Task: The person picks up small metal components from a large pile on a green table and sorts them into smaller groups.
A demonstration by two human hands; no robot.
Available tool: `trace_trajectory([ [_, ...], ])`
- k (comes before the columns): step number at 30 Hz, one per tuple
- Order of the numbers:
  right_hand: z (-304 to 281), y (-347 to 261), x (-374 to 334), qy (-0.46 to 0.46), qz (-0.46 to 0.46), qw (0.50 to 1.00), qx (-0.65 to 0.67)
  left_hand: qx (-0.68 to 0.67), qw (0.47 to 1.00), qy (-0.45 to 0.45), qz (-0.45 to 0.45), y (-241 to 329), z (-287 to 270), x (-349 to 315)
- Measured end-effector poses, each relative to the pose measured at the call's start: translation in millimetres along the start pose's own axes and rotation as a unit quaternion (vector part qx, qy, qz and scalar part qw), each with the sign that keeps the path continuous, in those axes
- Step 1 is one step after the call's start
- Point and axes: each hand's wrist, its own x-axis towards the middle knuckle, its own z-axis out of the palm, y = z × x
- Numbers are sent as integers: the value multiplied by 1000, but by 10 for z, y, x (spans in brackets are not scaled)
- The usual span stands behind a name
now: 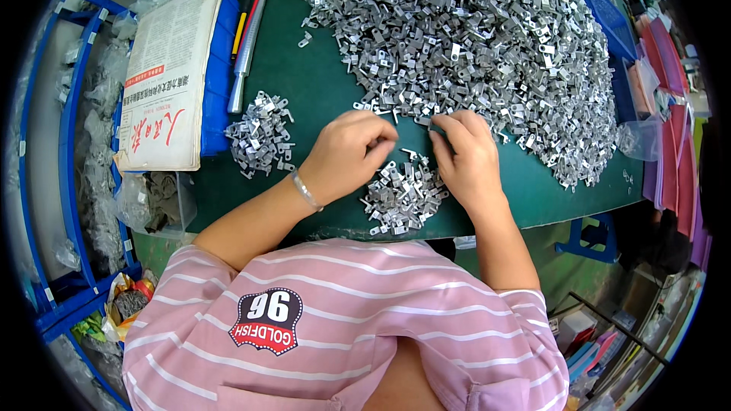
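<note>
A large heap of small silver metal brackets (472, 38), bent tabs with holes, covers the far part of the green table. My left hand (346, 154) is at the heap's near edge, fingers curled in toward the thumb; its fingertips are slightly blurred, and anything in them is hidden. Facing it, my right hand (470, 158) has its thumb and forefinger bent close together beside the heap; I cannot make out what they pinch. Between my wrists, near the table's front edge, lies a small pile of brackets (403, 196). Another small pile (261, 133) sits left of my left hand.
At the left, a folded newspaper (164, 84) lies over blue bins (218, 68), next to pens and a metal-coloured tool (247, 61). Blue racks (68, 129) stand further left. A blue basket (605, 15) and pink folders (674, 137) are on the right; a blue stool (590, 237) stands below.
</note>
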Motion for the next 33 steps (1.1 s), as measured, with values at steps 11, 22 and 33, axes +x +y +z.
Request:
trace_trajectory([
  [11,-6,-88,-56,-22,150,974,165,211,973,26,85,-94,131,182],
  [22,-205,-149,-222,-66,43,970,229,147,984,80,68,-140,123,99],
  [33,-253,150,-204,52,82,995,-35,169,981,60,80,-133,55,40],
])
